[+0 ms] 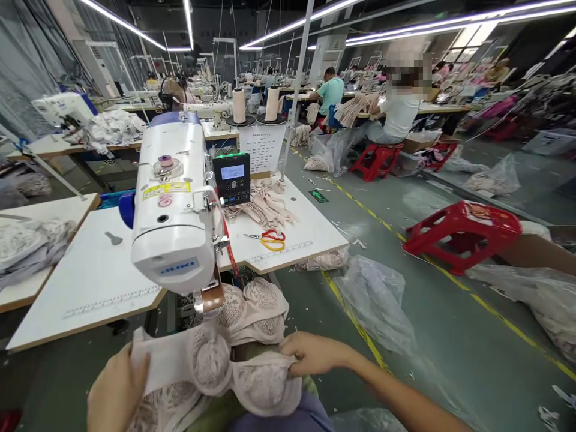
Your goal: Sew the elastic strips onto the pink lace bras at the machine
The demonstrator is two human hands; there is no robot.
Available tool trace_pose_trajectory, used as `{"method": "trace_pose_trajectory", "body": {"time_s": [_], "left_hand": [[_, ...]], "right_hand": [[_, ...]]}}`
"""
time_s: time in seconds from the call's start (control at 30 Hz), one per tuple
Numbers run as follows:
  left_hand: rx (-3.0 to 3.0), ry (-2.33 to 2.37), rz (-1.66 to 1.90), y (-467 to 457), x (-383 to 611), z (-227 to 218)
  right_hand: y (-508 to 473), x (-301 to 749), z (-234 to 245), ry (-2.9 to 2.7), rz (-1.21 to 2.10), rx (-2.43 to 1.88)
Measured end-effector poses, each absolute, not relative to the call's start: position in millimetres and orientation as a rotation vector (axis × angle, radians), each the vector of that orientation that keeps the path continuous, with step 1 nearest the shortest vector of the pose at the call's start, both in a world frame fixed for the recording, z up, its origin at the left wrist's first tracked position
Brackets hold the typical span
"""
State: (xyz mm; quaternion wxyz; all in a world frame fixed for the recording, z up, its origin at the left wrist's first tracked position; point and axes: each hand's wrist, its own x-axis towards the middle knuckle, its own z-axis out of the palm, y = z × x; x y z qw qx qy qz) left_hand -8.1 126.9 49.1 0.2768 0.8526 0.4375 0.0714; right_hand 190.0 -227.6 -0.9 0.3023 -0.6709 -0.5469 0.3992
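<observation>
A pale lace bra (234, 372) lies stretched across my lap in the head view. My left hand (114, 393) grips its left end, fingers curled over the fabric. My right hand (312, 354) pinches its right edge. Just above it, more lace bra pieces (256, 306) hang under the head of a white sewing machine (173, 204), which stands on a white table (90, 282).
Scissors with red and yellow handles (270, 239) and a heap of beige straps (263, 204) lie on the table right of the machine. Clear plastic bags (378, 300) and a tipped red stool (463, 234) sit on the floor to my right. Other people sew at benches behind.
</observation>
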Motion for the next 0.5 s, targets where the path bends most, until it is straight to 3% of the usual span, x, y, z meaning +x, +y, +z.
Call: {"method": "trace_pose_trajectory", "body": {"time_s": [0.1, 0.2, 0.3, 0.37, 0.5], "left_hand": [[2.415, 0.609, 0.304, 74, 32, 28], [2.096, -0.014, -0.235, 13, 54, 13], [1.840, 0.062, -0.492, -8, 62, 2], [1.731, 0.137, -0.563, -7, 61, -7], [1.682, 0.395, -0.468, -4, 54, -19]], "right_hand": [[-195, 183, 14, -1.438, 1.050, -1.573], [-172, 196, 25, -1.591, 1.088, -1.538], [-158, 246, 38, -1.587, 1.047, -1.888], [-142, 298, 48, -1.271, 0.713, -2.328], [-89, 400, 68, -0.870, 0.296, -2.594]]}}
